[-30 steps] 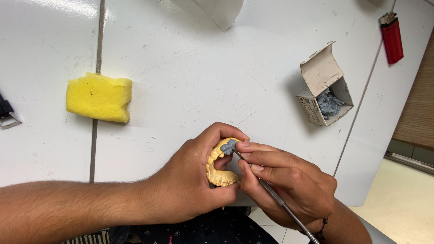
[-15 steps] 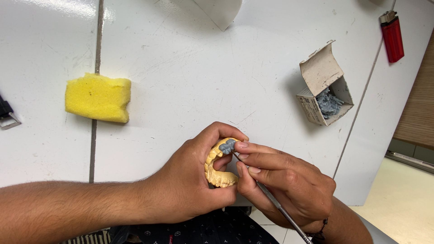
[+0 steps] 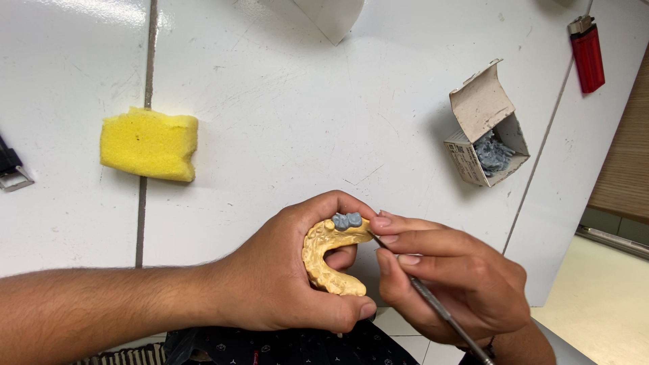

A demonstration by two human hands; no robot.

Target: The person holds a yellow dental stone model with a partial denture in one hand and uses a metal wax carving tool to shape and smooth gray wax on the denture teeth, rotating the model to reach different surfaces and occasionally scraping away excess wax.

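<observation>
My left hand (image 3: 284,277) grips a yellow, horseshoe-shaped dental cast (image 3: 326,260) just above the near edge of the white table. A small lump of grey wax (image 3: 347,220) sits on the cast's far end. My right hand (image 3: 449,280) holds a thin metal carving tool (image 3: 433,304) like a pen. Its tip touches the cast right beside the grey wax. The tool's handle runs down to the lower right, out of the picture.
A yellow sponge (image 3: 150,144) lies at the left on the white tabletop (image 3: 284,115). An open cardboard box (image 3: 485,128) with grey bits inside stands at the right. A red lighter (image 3: 587,54) lies at the far right. A black and metal object (image 3: 10,169) pokes in at the left edge.
Both hands have stayed in place over the near table edge. The tool tip has shifted slightly along the cast by the grey wax.
</observation>
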